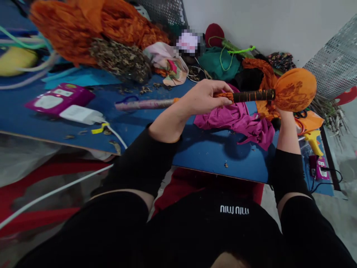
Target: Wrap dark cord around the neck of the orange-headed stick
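My left hand [205, 97] is closed round a long stick [251, 96] held level above the blue board [212, 152]. The stick's right part is wrapped in black and orange, and it ends in an orange cloth ball [295, 89]. Its left end [145, 104] is pale and pinkish. My right hand [283, 113] is under the ball, mostly hidden by it, so its fingers do not show. A crumpled magenta cloth [240, 121] lies on the board just below the stick.
A big orange fabric heap [92, 26] and dried plant matter [119, 59] lie at back left. A purple device [60, 98] with a white charger [80, 114] sits left. A yellow glue gun [314, 141] lies right. Fabric scraps [223, 61] line the wall.
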Tool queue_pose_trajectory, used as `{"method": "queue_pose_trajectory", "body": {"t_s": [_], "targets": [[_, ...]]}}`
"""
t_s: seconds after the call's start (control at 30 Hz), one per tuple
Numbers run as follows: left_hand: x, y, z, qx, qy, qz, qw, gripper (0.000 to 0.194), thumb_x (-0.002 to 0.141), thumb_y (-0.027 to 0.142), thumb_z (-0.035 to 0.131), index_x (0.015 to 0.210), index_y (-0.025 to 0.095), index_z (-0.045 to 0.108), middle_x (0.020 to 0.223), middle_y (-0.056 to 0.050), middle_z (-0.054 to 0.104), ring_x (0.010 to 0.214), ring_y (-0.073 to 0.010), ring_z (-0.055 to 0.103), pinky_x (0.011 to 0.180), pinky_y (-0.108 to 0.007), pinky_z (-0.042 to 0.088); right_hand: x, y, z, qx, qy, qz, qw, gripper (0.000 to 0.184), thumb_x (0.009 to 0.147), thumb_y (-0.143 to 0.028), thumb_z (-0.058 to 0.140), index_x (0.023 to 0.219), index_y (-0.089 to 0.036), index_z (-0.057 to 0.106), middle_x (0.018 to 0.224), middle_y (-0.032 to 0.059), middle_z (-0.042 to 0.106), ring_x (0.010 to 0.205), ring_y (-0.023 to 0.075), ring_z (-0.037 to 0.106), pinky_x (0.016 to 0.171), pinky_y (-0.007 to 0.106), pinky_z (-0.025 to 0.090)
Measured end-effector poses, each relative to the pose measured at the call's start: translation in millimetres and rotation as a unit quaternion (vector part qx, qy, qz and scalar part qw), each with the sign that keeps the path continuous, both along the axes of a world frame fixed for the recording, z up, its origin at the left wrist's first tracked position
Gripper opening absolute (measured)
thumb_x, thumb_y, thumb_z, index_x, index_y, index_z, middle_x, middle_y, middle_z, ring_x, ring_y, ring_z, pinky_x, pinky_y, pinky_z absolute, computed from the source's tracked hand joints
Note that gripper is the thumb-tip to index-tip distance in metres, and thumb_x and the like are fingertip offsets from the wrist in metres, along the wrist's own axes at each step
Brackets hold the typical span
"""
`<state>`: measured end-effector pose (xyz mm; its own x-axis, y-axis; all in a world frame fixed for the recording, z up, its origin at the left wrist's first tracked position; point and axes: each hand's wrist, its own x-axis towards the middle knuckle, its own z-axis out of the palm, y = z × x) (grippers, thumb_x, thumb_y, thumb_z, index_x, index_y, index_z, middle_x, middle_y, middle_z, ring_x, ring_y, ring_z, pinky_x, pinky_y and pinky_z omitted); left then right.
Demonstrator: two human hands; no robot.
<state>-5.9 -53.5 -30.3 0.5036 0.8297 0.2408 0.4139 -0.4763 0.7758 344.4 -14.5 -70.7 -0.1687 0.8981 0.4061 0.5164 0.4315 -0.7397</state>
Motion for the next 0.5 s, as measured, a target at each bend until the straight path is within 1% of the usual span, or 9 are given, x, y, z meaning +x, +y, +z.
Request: {"method": "queue_pose_trajectory", "body": {"t_s": [0.03, 0.07, 0.13, 0.2, 0.27, 0.33, 0.37, 0.43, 0.5], "targets": [[-1.0, 0.0, 0.2, -0.005, -0.015, 0.008, 1.000, 0.031, 0.088, 0.036, 0.066, 0.113, 0.024, 0.080, 0.094, -0.006, 0.082, 0.081, -0.0214, 0.073, 0.079, -0.035, 0.057, -10.4, -1.0, -5.6, 0.004, -0.010, -0.027, 1.000, 0.059, 0.100, 0.006, 0.033, 0.061, -0.025, 0.065, 0.085, -0.0013, 0.084, 0.118, -0.0049, 0.070, 0.121, 0.004, 0.038], [-1.9, 0.4, 0.2, -0.006, -0.026, 0.017, 0.999, 0.033, 0.088, 0.036, 0.067, 0.115, 0.023, 0.080, 0.094, -0.006, 0.082, 0.080, -0.0213, 0.072, 0.078, -0.035, 0.058, -21.6, -3.0, -8.8, 0.018, -0.015, -0.063, 0.998, 0.049, 0.096, 0.008, 0.047, 0.065, -0.023, 0.068, 0.095, 0.0006, 0.086, 0.125, 0.0013, 0.071, 0.130, 0.015, 0.037], [-3.3, 2.1, -0.1, 0.005, -0.037, 0.034, 0.999, 0.035, 0.087, 0.036, 0.068, 0.116, 0.021, 0.080, 0.092, -0.006, 0.081, 0.077, -0.0206, 0.070, 0.077, -0.035, 0.057, -46.4, -8.9, -9.6, 0.025, -0.036, -0.102, 0.994, 0.028, 0.089, 0.003, 0.070, 0.081, -0.023, 0.077, 0.112, 0.0046, 0.087, 0.132, 0.0169, 0.073, 0.136, 0.035, 0.041], [-3.5, 4.4, -0.8, 0.030, -0.036, 0.047, 0.998, 0.035, 0.087, 0.035, 0.068, 0.115, 0.019, 0.081, 0.091, -0.005, 0.079, 0.077, -0.0195, 0.067, 0.077, -0.035, 0.055, -73.4, -16.2, -7.8, 0.008, -0.038, -0.062, 0.997, 0.011, 0.093, -0.019, 0.080, 0.103, -0.024, 0.082, 0.126, 0.0070, 0.084, 0.131, 0.0250, 0.074, 0.132, 0.046, 0.047], [-2.5, 6.8, -1.7, 0.050, -0.035, 0.058, 0.996, 0.032, 0.087, 0.032, 0.068, 0.112, 0.018, 0.082, 0.090, -0.004, 0.078, 0.077, -0.0180, 0.064, 0.078, -0.033, 0.053, -99.8, -23.8, -7.4, -0.008, 0.011, 0.016, 1.000, 0.022, 0.101, -0.042, 0.076, 0.116, -0.027, 0.080, 0.130, 0.0059, 0.082, 0.130, 0.0250, 0.074, 0.128, 0.047, 0.051], [-1.4, 9.2, -2.8, 0.050, -0.052, 0.055, 0.996, 0.029, 0.087, 0.029, 0.068, 0.109, 0.017, 0.081, 0.087, -0.002, 0.076, 0.076, -0.0164, 0.062, 0.076, -0.031, 0.051, -121.0, -31.8, -8.4, -0.014, 0.047, 0.068, 0.997, 0.037, 0.098, -0.059, 0.076, 0.116, -0.027, 0.078, 0.122, 0.0050, 0.083, 0.119, 0.0240, 0.076, 0.117, 0.045, 0.059], [-1.1, 10.5, -3.4, 0.044, -0.063, 0.052, 0.996, 0.027, 0.087, 0.027, 0.068, 0.109, 0.017, 0.081, 0.086, -0.002, 0.075, 0.075, -0.0157, 0.061, 0.075, -0.030, 0.050, -128.6, -36.0, -8.3, -0.012, 0.048, 0.076, 0.996, 0.042, 0.096, -0.066, 0.076, 0.109, -0.026, 0.077, 0.111, 0.0044, 0.082, 0.107, 0.0231, 0.076, 0.108, 0.043, 0.063], [-1.0, 13.7, -5.2, 0.033, -0.083, 0.047, 0.995, 0.026, 0.088, 0.024, 0.068, 0.110, 0.016, 0.080, 0.086, -0.002, 0.075, 0.074, -0.0147, 0.061, 0.074, -0.028, 0.049, -137.4, -45.4, -4.7, 0.018, 0.027, 0.061, 0.998, 0.048, 0.098, -0.072, 0.069, 0.093, -0.024, 0.073, 0.086, 0.0019, 0.074, 0.083, 0.0195, 0.070, 0.091, 0.041, 0.064], [-0.8, 17.7, -8.3, 0.028, -0.096, 0.048, 0.994, 0.026, 0.088, 0.024, 0.069, 0.111, 0.015, 0.079, 0.086, -0.002, 0.075, 0.073, -0.0143, 0.061, 0.072, -0.028, 0.049, -140.3, -55.5, 3.5, 0.089, 0.004, 0.031, 0.996, 0.052, 0.106, -0.069, 0.059, 0.083, -0.024, 0.068, 0.077, 0.0012, 0.064, 0.077, 0.0178, 0.064, 0.087, 0.041, 0.063]]}}
